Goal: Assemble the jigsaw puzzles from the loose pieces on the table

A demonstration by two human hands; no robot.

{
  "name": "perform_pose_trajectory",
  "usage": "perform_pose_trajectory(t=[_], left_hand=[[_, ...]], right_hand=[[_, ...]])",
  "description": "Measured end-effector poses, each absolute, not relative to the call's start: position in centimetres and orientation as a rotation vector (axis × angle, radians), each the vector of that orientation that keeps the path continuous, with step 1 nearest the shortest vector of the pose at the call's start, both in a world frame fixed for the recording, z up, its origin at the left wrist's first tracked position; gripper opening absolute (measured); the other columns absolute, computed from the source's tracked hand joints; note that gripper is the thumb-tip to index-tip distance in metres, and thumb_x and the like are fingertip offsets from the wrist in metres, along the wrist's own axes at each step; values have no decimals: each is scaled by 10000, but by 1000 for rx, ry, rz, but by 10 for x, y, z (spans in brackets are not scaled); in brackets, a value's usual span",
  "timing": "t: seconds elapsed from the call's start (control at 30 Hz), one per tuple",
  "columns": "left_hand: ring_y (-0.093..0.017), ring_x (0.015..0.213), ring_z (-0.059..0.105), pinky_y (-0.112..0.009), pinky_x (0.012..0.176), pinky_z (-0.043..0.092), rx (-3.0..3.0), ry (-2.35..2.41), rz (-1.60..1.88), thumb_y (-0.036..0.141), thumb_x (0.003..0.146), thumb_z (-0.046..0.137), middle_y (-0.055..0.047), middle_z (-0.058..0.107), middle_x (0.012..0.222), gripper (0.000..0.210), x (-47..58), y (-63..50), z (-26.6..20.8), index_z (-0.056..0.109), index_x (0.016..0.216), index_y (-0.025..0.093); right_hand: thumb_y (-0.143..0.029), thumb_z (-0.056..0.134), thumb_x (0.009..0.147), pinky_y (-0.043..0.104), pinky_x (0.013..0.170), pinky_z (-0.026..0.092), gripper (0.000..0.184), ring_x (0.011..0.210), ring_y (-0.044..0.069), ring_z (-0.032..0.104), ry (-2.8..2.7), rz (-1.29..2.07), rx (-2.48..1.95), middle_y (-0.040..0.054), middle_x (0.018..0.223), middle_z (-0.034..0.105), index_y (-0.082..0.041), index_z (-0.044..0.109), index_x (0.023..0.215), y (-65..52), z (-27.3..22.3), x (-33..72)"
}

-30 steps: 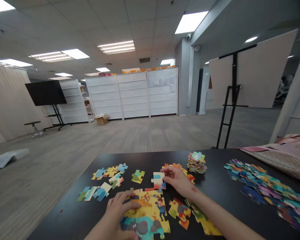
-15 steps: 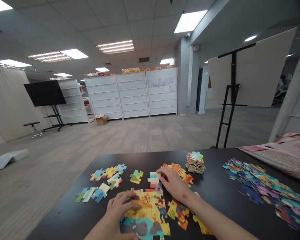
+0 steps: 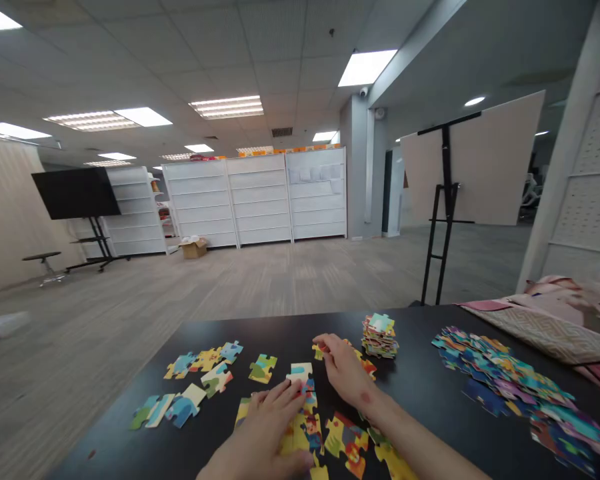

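Note:
My left hand [image 3: 275,427] lies flat, fingers outstretched, over the joined jigsaw puzzle [image 3: 314,430], hiding much of it. Its fingertips touch a pale piece with blue and red [image 3: 300,371] at the puzzle's far edge. My right hand [image 3: 347,373] is just beyond and right of that, fingers bent and closed over a yellow puzzle piece [image 3: 318,352]; the thumb's contact is hidden. Orange pieces [image 3: 368,367] show behind this hand. Right of the joined puzzle lie yellow and red pieces [image 3: 347,440]; another yellow piece [image 3: 393,460] is partly under my right forearm.
A stack of pieces [image 3: 380,337] stands at the table's far side. Loose pieces [image 3: 185,403] and a green piece [image 3: 263,368] lie left. A heap of darker pieces [image 3: 505,373] spreads right, near a patterned cloth [image 3: 535,327]. An easel [image 3: 447,200] stands beyond the table.
My left hand has moved right and forward across the puzzle onto the pale piece. My right hand has left that piece for the yellow one beyond. The view has tilted up and shifted right.

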State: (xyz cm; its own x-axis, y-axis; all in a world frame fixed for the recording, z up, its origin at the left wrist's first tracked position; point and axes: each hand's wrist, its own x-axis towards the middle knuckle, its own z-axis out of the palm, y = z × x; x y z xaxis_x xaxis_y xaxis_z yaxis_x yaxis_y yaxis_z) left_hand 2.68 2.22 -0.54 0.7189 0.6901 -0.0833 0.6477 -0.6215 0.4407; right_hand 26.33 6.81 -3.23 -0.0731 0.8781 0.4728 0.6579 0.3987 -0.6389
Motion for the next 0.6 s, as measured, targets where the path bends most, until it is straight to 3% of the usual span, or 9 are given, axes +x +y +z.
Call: perform_pose_trajectory(t=[0.17, 0.3, 0.47, 0.6], left_hand=[[-420, 1487, 175, -709, 1143, 149, 2524, 999, 113, 658, 924, 526, -54, 160, 1634, 823, 28, 26, -28, 152, 1584, 338], [-391, 1494, 182, -683, 1162, 138, 2519, 1046, 124, 640, 944, 514, -25, 170, 1638, 774, 17, 26, -27, 159, 1575, 369], [-367, 1500, 177, -678, 1166, 111, 2464, 1183, 129, 532, 958, 549, -5, 201, 1636, 710, 5, 27, -15, 209, 1564, 386], [-363, 1491, 216, -626, 1184, 160, 2515, 1190, 217, 539, 949, 548, -22, 241, 1632, 720, 3, 22, -15, 236, 1569, 349]], right_hand=[[6, 352, 729, 349, 875, 518, 659, 894, 180, 641, -1577, 284, -1434, 81, 1091, 646, -176, 473, 1351, 85, -33, 285], [-25, 351, 720, 343, 854, 529, 720, 899, 176, 658, -1468, 272, -1489, 73, 1129, 652, -191, 413, 1417, 93, -31, 299], [-28, 353, 781, 323, 888, 518, 499, 945, 182, 671, -1620, 278, -1536, 86, 1051, 693, -166, 619, 1180, 90, -26, 304], [-141, 536, 803, 430, 1016, 438, 334, 1098, 291, 621, -1823, 245, -1581, 152, 1158, 668, -144, 690, 1100, 78, -31, 295]])
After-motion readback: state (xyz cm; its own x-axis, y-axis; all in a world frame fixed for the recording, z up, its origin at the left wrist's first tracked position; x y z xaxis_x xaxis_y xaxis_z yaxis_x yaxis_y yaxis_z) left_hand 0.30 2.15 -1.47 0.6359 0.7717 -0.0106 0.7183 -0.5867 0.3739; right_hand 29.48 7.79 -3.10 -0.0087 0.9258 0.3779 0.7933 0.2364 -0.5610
